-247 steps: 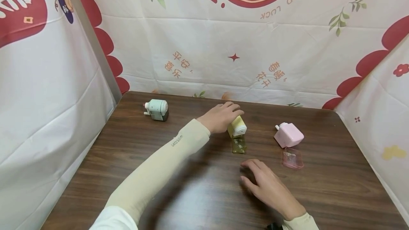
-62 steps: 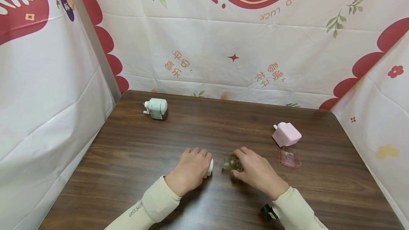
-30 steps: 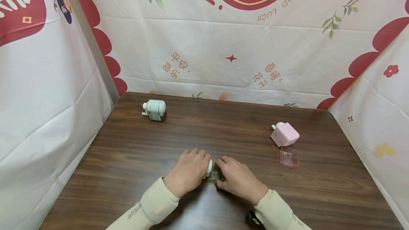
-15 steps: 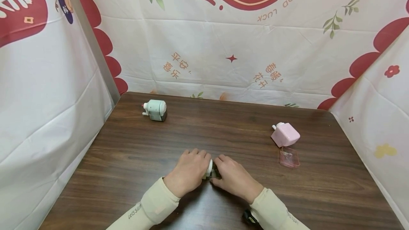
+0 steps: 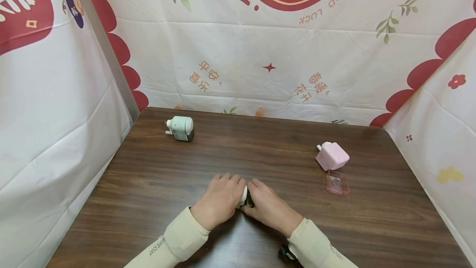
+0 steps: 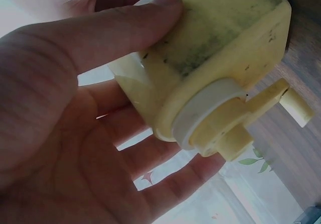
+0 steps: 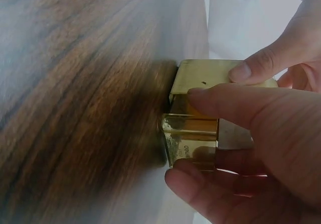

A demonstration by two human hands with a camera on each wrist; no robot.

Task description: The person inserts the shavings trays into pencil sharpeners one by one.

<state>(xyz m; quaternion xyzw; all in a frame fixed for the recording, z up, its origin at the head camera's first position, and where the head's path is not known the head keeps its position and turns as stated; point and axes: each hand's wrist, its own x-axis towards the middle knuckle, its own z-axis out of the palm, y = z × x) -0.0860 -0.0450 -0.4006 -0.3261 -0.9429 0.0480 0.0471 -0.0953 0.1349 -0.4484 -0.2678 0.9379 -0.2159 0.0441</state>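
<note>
My left hand (image 5: 219, 199) grips a yellow pencil sharpener (image 6: 225, 38) with dark smudges, thumb along one side and fingers around the other. Its crank handle (image 6: 266, 101) points away from the palm in the left wrist view. Between the thumb and fingers of my right hand (image 5: 269, 208) is a clear, yellowish shavings drawer (image 7: 193, 138). In the right wrist view the drawer sits partly inside the sharpener's lower opening, its outer part sticking out. From the head view both hands meet near the table's middle and cover most of the two parts.
A mint-green pencil sharpener (image 5: 181, 127) stands at the back left of the brown wooden table (image 5: 148, 177). On the right lies a pink sharpener (image 5: 332, 157), with its clear pink drawer (image 5: 337, 183) in front of it. A printed white cloth (image 5: 238, 44) hangs behind.
Earlier the left hand reached for the sharpener farther back; it brought it nearer. The right hand took the drawer and has moved left, bringing it against the sharpener. The left hand has lately stayed still.
</note>
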